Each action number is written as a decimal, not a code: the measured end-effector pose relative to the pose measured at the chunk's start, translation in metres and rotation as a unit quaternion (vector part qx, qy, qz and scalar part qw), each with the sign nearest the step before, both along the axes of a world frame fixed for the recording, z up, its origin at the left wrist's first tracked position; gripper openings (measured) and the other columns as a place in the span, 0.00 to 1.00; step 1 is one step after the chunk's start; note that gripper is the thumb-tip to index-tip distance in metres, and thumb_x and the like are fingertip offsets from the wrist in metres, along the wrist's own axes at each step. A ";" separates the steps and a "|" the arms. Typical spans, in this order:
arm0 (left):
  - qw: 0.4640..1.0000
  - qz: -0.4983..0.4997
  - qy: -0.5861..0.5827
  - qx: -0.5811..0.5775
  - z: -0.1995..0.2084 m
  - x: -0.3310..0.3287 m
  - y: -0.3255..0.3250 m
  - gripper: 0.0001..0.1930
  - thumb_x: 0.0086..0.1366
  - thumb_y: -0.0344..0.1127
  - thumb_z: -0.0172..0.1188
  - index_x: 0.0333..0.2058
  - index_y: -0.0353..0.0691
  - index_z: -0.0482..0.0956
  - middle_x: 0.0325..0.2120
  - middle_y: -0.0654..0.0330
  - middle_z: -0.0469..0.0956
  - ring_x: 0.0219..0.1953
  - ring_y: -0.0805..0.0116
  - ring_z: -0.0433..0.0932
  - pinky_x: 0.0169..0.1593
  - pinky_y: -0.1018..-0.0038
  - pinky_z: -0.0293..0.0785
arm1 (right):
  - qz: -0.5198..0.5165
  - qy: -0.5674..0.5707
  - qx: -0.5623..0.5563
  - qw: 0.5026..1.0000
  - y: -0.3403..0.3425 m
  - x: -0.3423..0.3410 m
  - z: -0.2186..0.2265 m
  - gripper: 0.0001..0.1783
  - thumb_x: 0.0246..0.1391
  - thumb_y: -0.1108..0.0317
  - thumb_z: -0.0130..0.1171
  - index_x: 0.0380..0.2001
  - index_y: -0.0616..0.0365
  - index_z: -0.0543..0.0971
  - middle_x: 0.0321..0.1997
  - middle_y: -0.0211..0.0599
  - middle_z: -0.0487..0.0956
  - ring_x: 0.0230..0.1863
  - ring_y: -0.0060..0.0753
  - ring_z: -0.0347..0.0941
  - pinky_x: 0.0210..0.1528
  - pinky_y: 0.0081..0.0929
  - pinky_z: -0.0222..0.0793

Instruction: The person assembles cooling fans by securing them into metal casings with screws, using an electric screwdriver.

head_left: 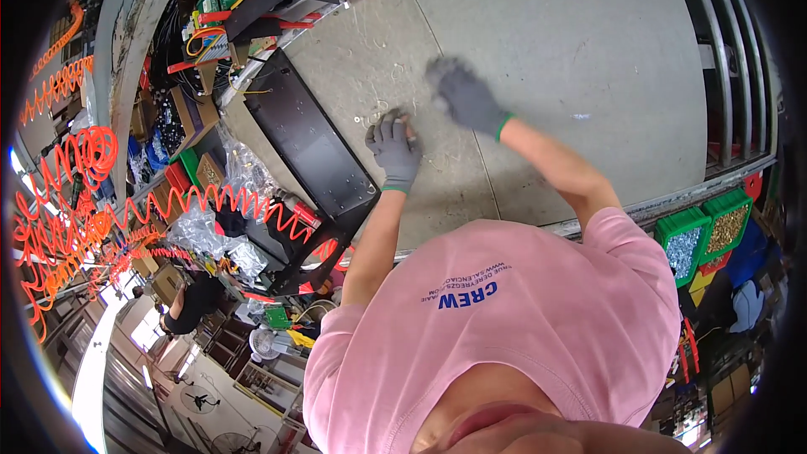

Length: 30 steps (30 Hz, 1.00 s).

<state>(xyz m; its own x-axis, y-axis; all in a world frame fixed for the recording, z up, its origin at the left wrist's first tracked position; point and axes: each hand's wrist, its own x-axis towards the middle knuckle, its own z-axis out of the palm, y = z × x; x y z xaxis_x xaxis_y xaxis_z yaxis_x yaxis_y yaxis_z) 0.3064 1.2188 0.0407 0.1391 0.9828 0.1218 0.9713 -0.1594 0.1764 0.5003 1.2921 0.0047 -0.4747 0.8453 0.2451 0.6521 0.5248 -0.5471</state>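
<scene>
Both hands wear grey knit gloves with green cuffs, over a worn grey work surface (588, 59). My left hand (393, 150) is low over the surface, fingers curled together; whatever is between the fingertips is too small to make out. Small pale ring-like pieces (360, 119) lie beside its fingertips. My right hand (466, 97) is farther to the right, above the surface, its fingers smeared by motion. Left of my left hand lies a long black metal panel (311, 134) with raised edges and small holes.
Green bins of silver screws (683, 245) and brass-coloured screws (726, 229) hang at the right edge. Metal bars (731, 59) border the far right. Red-handled tools and wiring (252, 13) crowd the far left. Orange coiled hoses (84, 151) hang left; a person (192, 303) is beyond.
</scene>
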 end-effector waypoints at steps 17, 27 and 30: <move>0.985 -0.145 -0.007 -0.094 -0.016 0.077 0.004 0.13 0.54 0.42 0.58 0.39 0.49 0.75 0.37 0.61 0.73 0.42 0.60 0.70 0.46 0.63 0.63 | -0.331 -0.115 -0.017 0.936 -0.135 0.149 0.014 0.24 0.51 0.63 0.48 0.53 0.52 0.68 0.58 0.34 0.67 0.57 0.40 0.62 0.60 0.42 0.50; 0.960 -0.184 0.024 -0.208 -0.005 0.093 0.018 0.19 0.57 0.38 0.50 0.48 0.43 0.71 0.48 0.53 0.70 0.54 0.55 0.65 0.56 0.55 0.58 | -0.326 -0.106 -0.141 0.929 -0.147 0.159 -0.014 0.35 0.38 0.68 0.54 0.56 0.52 0.66 0.59 0.38 0.65 0.58 0.43 0.60 0.60 0.43 0.51; 0.958 -0.176 0.053 -0.221 0.005 0.072 0.017 0.17 0.56 0.37 0.52 0.45 0.42 0.72 0.45 0.53 0.70 0.49 0.55 0.68 0.54 0.58 0.59 | -0.321 -0.103 -0.043 0.941 -0.134 0.147 0.015 0.26 0.48 0.64 0.49 0.53 0.52 0.67 0.59 0.40 0.65 0.59 0.40 0.59 0.58 0.45 0.52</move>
